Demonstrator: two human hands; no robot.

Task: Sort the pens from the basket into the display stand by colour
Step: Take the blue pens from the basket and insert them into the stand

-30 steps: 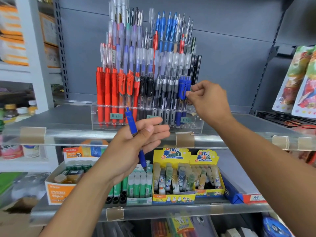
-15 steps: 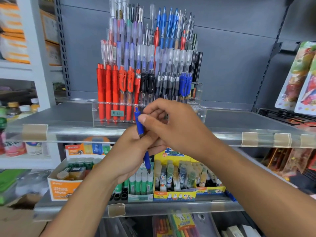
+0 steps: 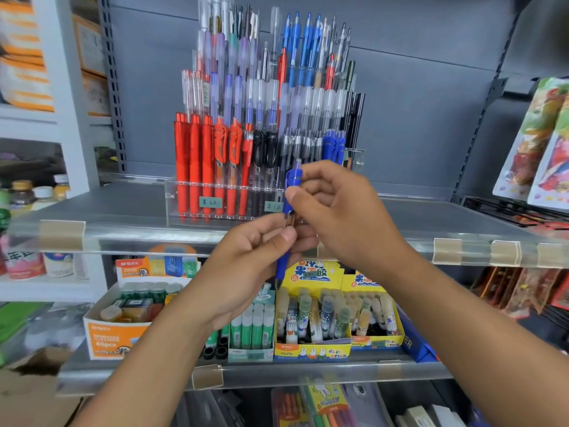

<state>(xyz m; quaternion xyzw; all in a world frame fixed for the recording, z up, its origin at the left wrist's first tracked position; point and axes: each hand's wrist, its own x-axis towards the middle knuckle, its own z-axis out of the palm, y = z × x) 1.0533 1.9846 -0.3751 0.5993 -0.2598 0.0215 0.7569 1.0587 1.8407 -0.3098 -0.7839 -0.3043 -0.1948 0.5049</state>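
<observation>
Both hands — left hand (image 3: pixel 246 266), right hand (image 3: pixel 341 217) — grip blue pen (image 3: pixel 289 192) before stand (image 3: pixel 264 124)

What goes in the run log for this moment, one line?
phase: handover | left hand: grips blue pen low | right hand: pinches it high | display stand: blue pens front right | pen: not yet slotted
</observation>
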